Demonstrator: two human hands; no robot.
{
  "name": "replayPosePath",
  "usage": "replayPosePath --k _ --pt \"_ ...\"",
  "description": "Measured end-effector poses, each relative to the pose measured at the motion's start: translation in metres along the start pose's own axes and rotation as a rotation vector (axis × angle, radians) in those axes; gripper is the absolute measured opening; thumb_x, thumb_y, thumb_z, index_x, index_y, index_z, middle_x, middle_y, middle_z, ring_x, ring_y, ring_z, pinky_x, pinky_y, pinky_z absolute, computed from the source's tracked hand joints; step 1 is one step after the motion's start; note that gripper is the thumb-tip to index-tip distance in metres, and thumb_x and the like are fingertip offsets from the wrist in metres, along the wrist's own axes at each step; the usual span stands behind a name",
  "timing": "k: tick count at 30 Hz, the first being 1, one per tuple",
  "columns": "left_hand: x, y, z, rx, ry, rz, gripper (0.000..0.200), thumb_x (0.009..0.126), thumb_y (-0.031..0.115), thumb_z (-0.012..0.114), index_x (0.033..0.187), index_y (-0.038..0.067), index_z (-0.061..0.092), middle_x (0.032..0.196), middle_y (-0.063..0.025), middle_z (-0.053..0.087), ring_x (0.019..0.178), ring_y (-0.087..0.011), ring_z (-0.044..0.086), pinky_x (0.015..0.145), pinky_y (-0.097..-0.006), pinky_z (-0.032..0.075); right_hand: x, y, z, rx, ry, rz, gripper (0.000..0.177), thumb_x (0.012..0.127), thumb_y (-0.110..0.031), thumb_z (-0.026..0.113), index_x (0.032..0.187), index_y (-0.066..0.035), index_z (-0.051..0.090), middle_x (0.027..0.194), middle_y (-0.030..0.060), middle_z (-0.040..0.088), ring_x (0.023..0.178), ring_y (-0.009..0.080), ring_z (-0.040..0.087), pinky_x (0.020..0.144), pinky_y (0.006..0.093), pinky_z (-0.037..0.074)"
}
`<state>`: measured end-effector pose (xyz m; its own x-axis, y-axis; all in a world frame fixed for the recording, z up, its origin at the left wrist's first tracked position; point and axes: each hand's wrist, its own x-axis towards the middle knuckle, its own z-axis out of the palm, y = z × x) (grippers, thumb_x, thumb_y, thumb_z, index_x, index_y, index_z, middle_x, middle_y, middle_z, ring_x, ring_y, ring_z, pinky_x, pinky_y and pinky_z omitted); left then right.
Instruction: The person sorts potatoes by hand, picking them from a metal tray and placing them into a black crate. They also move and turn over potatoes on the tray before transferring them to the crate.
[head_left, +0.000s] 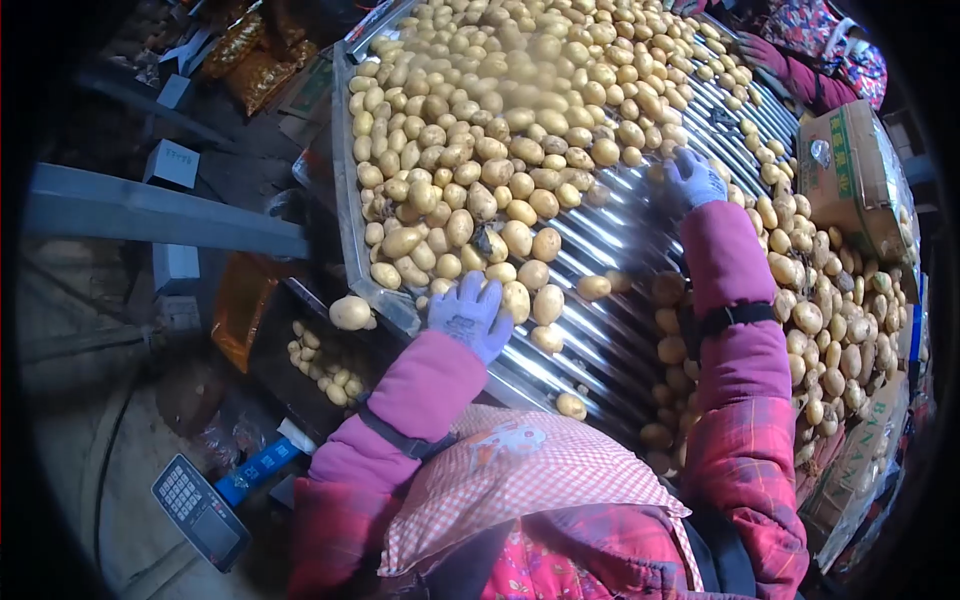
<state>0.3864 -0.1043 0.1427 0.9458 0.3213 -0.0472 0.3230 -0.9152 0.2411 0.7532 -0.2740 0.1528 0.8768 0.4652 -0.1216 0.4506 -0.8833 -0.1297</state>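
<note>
Many potatoes (pixel 460 170) cover the upper left of a metal roller table (pixel 625 240). My left hand (pixel 470 318), in a pale glove, lies with its fingers spread at the lower edge of the pile, touching potatoes near the table's left rim. Further up and to the right, my right hand (pixel 692 182), gloved too, is over the bare rollers beside the pile, its fingers apart and nothing visible in them. A few loose potatoes (pixel 593 287) lie on the rollers between my hands.
More potatoes (pixel 830 330) are heaped on the right, beside a cardboard box (pixel 850 180). Another person's gloved hand (pixel 765 55) is at the top right. A grey beam (pixel 160 212) and a keypad scale display (pixel 200 510) stand on the left, near a container of potatoes (pixel 335 380).
</note>
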Motion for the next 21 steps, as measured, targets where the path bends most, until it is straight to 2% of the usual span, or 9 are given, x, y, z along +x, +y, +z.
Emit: replayPosePath --k 3,5,6,8,12,13,16,19,21 --pt "-0.002 -0.003 0.011 -0.002 0.096 0.025 0.045 0.076 0.036 0.064 0.112 0.009 0.062 0.116 -0.0127 0.056 0.092 -0.0290 0.059 0.075 -0.0457 0.046 0.008 -0.034 0.014 -0.010 -0.026 -0.071 0.054 0.088 -0.047 0.048 0.135 -0.019 0.051 0.138 0.0129 0.049 0.127 0.0297 0.047 0.102 0.0429 0.039" --pt "-0.001 -0.003 0.009 -0.007 0.089 0.028 0.045 0.076 0.036 0.064 0.111 0.009 0.062 0.117 -0.0133 0.056 0.095 -0.0285 0.058 0.076 -0.0461 0.046 0.013 -0.068 0.040 0.010 0.334 -0.338 0.058 0.085 -0.053 0.052 0.132 -0.019 0.053 0.136 0.0131 0.050 0.125 0.0331 0.046 0.105 0.0466 0.034" --pt "-0.002 -0.004 0.008 0.000 0.091 0.022 0.045 0.076 0.036 0.064 0.111 0.009 0.062 0.117 -0.0133 0.056 0.095 -0.0285 0.058 0.076 -0.0461 0.046 0.015 -0.084 0.047 0.021 0.267 -0.418 0.062 0.084 -0.055 0.052 0.135 -0.019 0.050 0.138 0.0135 0.048 0.128 0.0323 0.043 0.108 0.0480 0.029" --pt "0.000 -0.004 0.007 -0.004 0.140 0.064 0.045 0.076 0.036 0.064 0.111 0.008 0.062 0.118 -0.0133 0.055 0.095 -0.0287 0.058 0.075 -0.0460 0.046 0.005 -0.112 0.071 0.007 0.296 -0.325 0.067 0.081 -0.058 0.054 0.139 -0.026 0.043 0.141 0.0146 0.043 0.134 0.0331 0.034 0.109 0.0517 0.024" --pt "0.000 -0.002 0.003 -0.053 0.098 0.034 0.044 0.077 0.035 0.063 0.111 0.007 0.062 0.118 -0.0141 0.056 0.094 -0.0306 0.059 0.074 -0.0463 0.047 -0.015 -0.109 0.065 0.038 0.281 -0.482 0.058 0.080 -0.053 0.058 0.132 -0.027 0.052 0.138 0.0195 0.044 0.132 0.0391 0.036 0.107 0.0524 0.029" --pt "-0.001 -0.001 0.002 -0.036 0.102 0.038 0.044 0.077 0.034 0.064 0.111 0.007 0.062 0.118 -0.0145 0.056 0.093 -0.0324 0.059 0.074 -0.0470 0.048 -0.016 -0.101 0.060 0.033 0.236 -0.550 0.054 0.079 -0.050 0.060 0.128 -0.026 0.056 0.136 0.0192 0.045 0.130 0.0405 0.037 0.104 0.0541 0.033" --pt "0.001 -0.003 0.005 -0.054 0.140 0.078 0.044 0.077 0.035 0.064 0.111 0.008 0.062 0.119 -0.0151 0.056 0.093 -0.0335 0.059 0.075 -0.0471 0.048 -0.019 -0.090 0.024 0.168 -0.018 -0.665 0.049 0.083 -0.047 0.058 0.125 -0.022 0.058 0.125 0.0126 0.056 0.118 0.0361 0.051 0.100 0.0471 0.039" --pt "0.002 0.001 -0.003 -0.049 0.077 0.071 0.044 0.077 0.036 0.065 0.111 0.008 0.062 0.119 -0.0157 0.057 0.093 -0.0338 0.060 0.076 -0.0468 0.048 0.005 -0.105 0.008 0.227 0.289 -0.600 0.045 0.087 -0.043 0.054 0.122 -0.015 0.059 0.120 0.0106 0.060 0.109 0.0314 0.056 0.092 0.0470 0.043" --pt "0.003 0.000 -0.003 -0.076 0.098 0.044 0.043 0.076 0.035 0.065 0.109 0.008 0.063 0.117 -0.0151 0.057 0.090 -0.0334 0.060 0.074 -0.0466 0.048 0.033 -0.128 0.018 0.291 0.272 -0.629 0.045 0.087 -0.043 0.054 0.122 -0.015 0.059 0.119 0.0106 0.060 0.110 0.0301 0.056 0.093 0.0456 0.043"
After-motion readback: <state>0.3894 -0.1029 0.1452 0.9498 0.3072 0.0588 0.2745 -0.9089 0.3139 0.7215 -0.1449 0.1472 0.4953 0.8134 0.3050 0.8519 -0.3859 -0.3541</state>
